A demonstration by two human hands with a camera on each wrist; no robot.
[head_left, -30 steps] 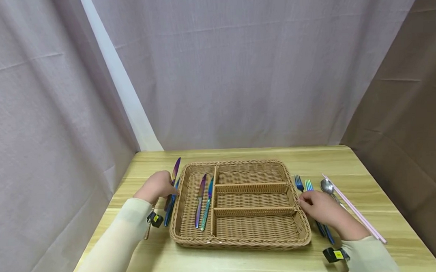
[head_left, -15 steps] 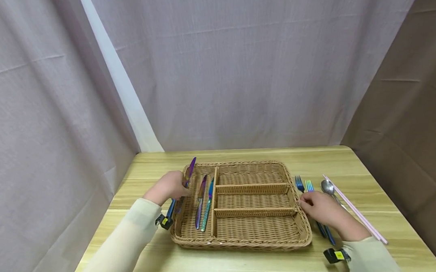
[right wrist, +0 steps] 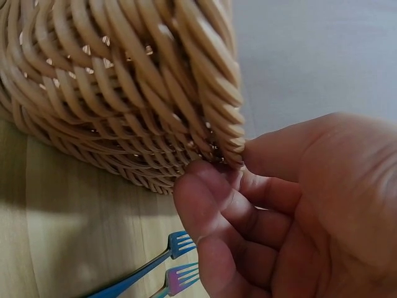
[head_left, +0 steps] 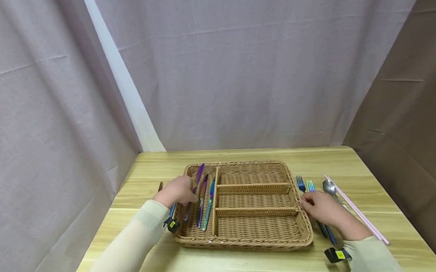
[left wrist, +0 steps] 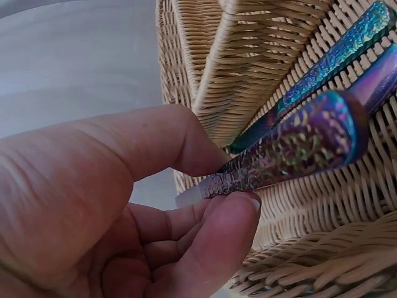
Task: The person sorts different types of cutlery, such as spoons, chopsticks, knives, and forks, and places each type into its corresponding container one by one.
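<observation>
My left hand (head_left: 178, 191) pinches a purple table knife (head_left: 200, 172) over the long left compartment of a wicker cutlery basket (head_left: 244, 244). In the left wrist view, thumb and finger grip the knife's textured handle (left wrist: 291, 146); its blade is mostly hidden there. Two knives lie in that compartment, one purple (head_left: 200, 207) and one with a teal patterned handle (head_left: 208, 213). My right hand (head_left: 321, 208) holds the basket's right rim, with thumb and fingers on either side of the weave (right wrist: 217, 81) in the right wrist view. The three right-hand compartments hold nothing.
Right of the basket lie two forks (head_left: 301, 183) (head_left: 310, 186), a spoon (head_left: 329, 187) and pink chopsticks (head_left: 360, 213). Left of it, a brownish tip (head_left: 160, 186) and a blue handle (head_left: 172, 210) show around my left hand. Curtains (head_left: 244, 78) surround the wooden table (head_left: 209, 268).
My left hand has lifted the purple knife from the table on the left and carried it rightward over the basket's rim into the left compartment. The right hand stays at the rim.
</observation>
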